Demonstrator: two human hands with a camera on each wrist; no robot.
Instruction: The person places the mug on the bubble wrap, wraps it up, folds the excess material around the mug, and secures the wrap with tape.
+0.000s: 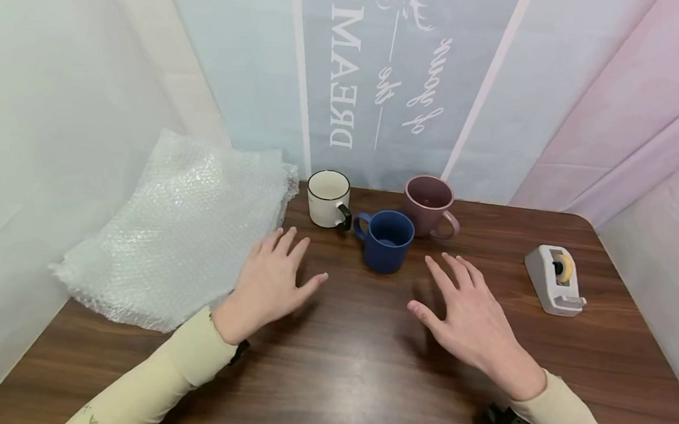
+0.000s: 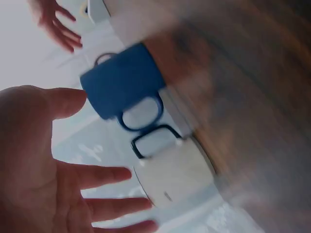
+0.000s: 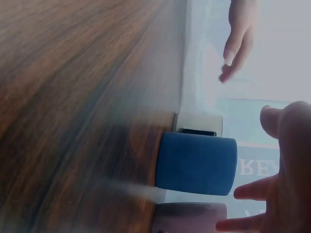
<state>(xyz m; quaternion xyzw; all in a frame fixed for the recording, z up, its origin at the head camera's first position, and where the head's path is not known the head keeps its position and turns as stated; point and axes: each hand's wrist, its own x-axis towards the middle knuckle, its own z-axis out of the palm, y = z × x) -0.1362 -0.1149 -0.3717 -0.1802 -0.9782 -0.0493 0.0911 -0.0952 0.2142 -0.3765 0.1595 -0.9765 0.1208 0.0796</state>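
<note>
Three mugs stand upright in a group at the back of the table. The blue mug (image 1: 386,243) is in front, its handle pointing left. Behind it to the left is a white mug (image 1: 326,204) with a black rim and black handle; a mauve mug (image 1: 425,209) stands behind it to the right. My left hand (image 1: 270,286), fingers spread, is over the table by the bubble wrap (image 1: 194,227), in front of the white mug. My right hand (image 1: 469,319), also spread and holding nothing, is to the right of the blue mug and nearer me.
A white tape dispenser (image 1: 551,282) with a yellow roll stands at the right of the brown wooden table (image 1: 350,386). The stacked bubble wrap covers the table's left back corner. A printed cloth (image 1: 380,75) hangs behind the mugs, and pale walls border both sides.
</note>
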